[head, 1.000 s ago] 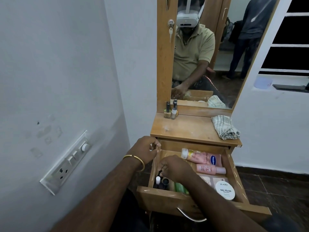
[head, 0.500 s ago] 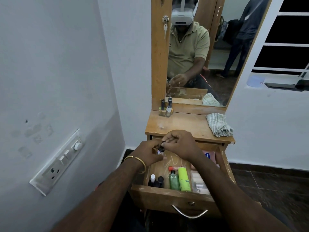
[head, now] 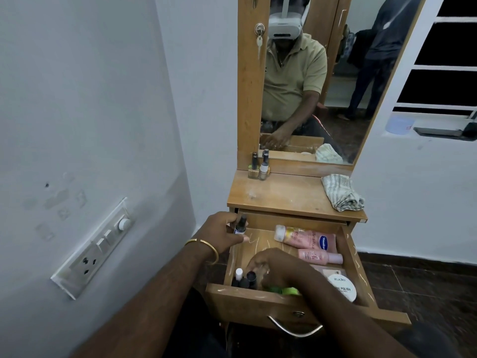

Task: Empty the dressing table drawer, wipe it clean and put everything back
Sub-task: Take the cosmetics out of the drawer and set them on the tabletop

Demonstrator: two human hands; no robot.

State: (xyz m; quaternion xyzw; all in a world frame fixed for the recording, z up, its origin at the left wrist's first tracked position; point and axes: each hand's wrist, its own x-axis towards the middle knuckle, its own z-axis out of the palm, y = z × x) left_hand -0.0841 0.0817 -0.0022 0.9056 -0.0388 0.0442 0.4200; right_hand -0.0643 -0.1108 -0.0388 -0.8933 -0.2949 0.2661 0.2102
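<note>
The left hand [head: 222, 232] grips a small dark upright bottle [head: 240, 224] at the open wooden drawer's [head: 260, 306] eleven o'clock corner, while the nearer right hand [head: 273, 267], fingers curled, its grasp unclear, reaches the upright dark bottles [head: 245, 279] just beside it at nine o'clock.

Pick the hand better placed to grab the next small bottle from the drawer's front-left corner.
Right. The right hand is already down in the drawer, fingers right beside the small bottles. The left hand is up at the drawer's back-left edge and already holds a spray bottle.
</note>
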